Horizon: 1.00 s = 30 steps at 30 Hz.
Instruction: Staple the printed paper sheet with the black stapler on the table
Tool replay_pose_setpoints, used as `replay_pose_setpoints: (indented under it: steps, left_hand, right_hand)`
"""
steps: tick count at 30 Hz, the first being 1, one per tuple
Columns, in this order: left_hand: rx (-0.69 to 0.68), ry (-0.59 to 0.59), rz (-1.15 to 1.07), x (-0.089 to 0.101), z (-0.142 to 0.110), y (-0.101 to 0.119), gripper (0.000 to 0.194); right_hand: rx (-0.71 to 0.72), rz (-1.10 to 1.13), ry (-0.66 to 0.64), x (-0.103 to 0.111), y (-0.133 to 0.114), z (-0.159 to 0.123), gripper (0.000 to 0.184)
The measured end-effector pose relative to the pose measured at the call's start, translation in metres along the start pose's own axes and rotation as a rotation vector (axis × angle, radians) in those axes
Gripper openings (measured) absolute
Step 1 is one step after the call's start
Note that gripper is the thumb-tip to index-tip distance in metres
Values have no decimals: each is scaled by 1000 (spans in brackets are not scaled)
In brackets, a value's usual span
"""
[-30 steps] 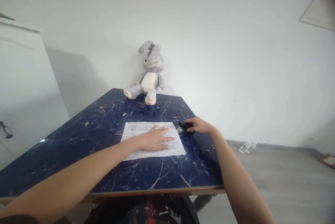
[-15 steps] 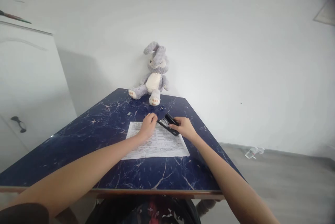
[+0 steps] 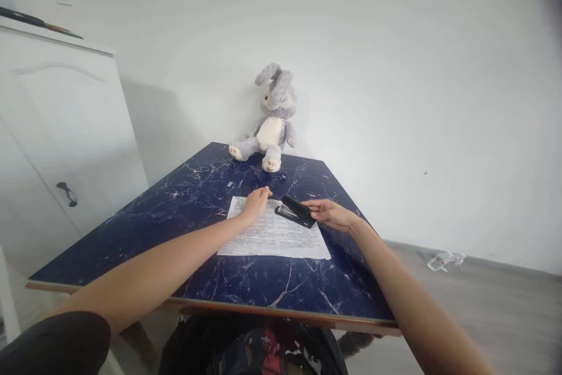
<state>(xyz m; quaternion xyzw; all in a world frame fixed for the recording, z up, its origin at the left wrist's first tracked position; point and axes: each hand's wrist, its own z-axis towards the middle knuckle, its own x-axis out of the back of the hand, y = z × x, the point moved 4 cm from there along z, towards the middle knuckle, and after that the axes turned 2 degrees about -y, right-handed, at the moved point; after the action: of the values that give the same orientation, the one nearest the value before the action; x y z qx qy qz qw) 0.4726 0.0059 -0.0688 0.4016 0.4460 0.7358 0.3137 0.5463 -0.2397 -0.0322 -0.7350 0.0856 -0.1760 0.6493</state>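
Observation:
A black stapler (image 3: 295,212) is over the upper right of a printed sheet of paper (image 3: 281,245), its front end pointing left and its jaws parted. My right hand (image 3: 329,214) grips its rear end from the right, with the fingers along the top and back. Left of the stapler, my left hand (image 3: 257,205) rests by the paper's upper edge, fingers curled in. Whether anything small sits between those fingers is hidden. A gap separates this hand from the stapler.
The dark blue marbled table (image 3: 144,229) carries a grey plush rabbit (image 3: 270,129) against the wall. Behind my left hand lies a tiny pale piece (image 3: 230,184). A white cabinet (image 3: 74,117) stands left; clear plastic (image 3: 443,260) lies on the floor at right.
The stapler's upper arm has come down nearer its base. My right hand has shifted back to its rear end, the thumb off the inside. My left hand is farther from it.

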Motion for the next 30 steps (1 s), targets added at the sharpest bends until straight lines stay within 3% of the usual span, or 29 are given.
replay_pose_setpoints:
  steps: [5, 9, 12, 17, 20, 23, 26, 30]
  left_hand:
    - [91, 59, -184, 3, 2, -3, 56]
    - [110, 79, -271, 5, 3, -5, 59]
    - [86, 64, -255, 3, 4, -6, 57]
    - [67, 47, -298, 2, 2, -2, 49]
    - [190, 54, -521, -1, -3, 2, 30]
    - [345, -50, -783, -9, -11, 10, 22]
    - [377, -181, -931, -17, -18, 20, 18]
    - [358, -203, -927, -17, -20, 21, 13]
  right_hand:
    - [-20, 45, 26, 8, 15, 5, 65]
    - [56, -36, 51, 3, 7, 4, 62]
    - [190, -283, 89, -9, -4, 6, 57]
    - [256, -865, 260, -27, -11, 15, 40]
    - [336, -1043, 403, -35, -14, 14, 46]
    - [464, -1275, 527, -44, -19, 10, 58]
    - [557, -1464, 513, -53, -21, 9, 61]
    - [578, -1561, 459, -58, -21, 9, 56]
